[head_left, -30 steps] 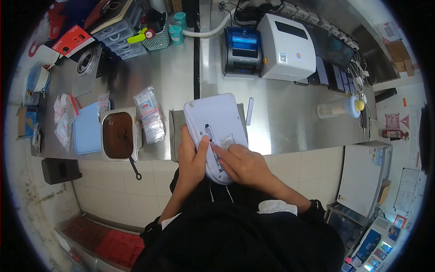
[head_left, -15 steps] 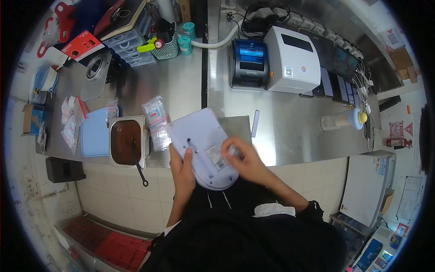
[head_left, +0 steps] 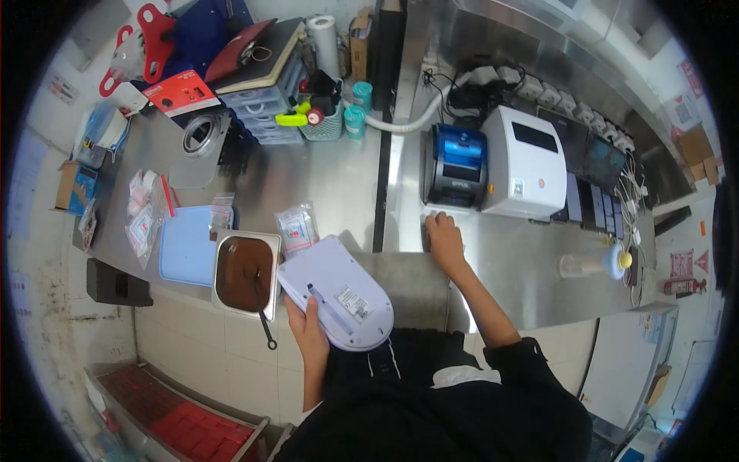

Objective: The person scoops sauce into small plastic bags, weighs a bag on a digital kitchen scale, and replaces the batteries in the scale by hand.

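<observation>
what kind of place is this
Probably a small food shop's work area: a steel counter bears a metal pan of brown liquid, and what look like printers stand near several phones.

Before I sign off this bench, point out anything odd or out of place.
The white device in the left hand shows its underside, its long slot apparently uncovered. From the pan, a dark handle juts beyond the counter and could be knocked.

White device (head_left: 336, 295), underside facing up
</observation>
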`<act>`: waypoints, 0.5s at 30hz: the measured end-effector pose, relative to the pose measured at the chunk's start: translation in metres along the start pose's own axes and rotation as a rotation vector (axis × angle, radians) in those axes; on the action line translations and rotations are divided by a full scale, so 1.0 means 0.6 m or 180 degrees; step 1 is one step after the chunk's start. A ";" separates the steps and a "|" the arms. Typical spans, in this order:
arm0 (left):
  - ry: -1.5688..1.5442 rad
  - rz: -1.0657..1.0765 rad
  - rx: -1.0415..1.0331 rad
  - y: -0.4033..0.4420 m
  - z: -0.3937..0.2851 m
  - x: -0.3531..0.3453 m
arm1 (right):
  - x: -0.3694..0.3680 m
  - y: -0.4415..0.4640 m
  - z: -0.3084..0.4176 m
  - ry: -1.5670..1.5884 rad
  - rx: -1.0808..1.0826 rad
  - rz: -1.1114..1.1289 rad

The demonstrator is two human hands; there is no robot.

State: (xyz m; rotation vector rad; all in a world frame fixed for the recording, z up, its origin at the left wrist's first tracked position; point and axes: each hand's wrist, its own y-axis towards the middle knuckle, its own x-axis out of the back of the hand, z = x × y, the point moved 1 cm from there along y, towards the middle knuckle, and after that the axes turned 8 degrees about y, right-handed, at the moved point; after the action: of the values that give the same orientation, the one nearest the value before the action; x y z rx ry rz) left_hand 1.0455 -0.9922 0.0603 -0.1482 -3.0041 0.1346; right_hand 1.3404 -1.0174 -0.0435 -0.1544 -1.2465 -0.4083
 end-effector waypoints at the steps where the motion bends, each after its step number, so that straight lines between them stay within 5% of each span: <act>1: 0.0028 -0.0028 0.0095 0.002 -0.001 -0.001 | 0.002 -0.001 0.002 0.0173 0.0220 -0.0105; 12: -0.0126 0.0052 0.0506 0.039 0.047 -0.025 | 0.074 0.049 0.079 0.0701 0.0692 -0.0623; 15: -0.0420 0.0083 0.0710 0.061 0.093 -0.038 | 0.110 0.160 0.123 0.1852 0.1055 -0.1008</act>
State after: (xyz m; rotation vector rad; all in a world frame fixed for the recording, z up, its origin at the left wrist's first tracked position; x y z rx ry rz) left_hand 1.0635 -0.9629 -0.0013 -0.1613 -3.0891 0.4984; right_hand 1.3288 -0.9191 0.0524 0.4259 -0.7432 -0.4695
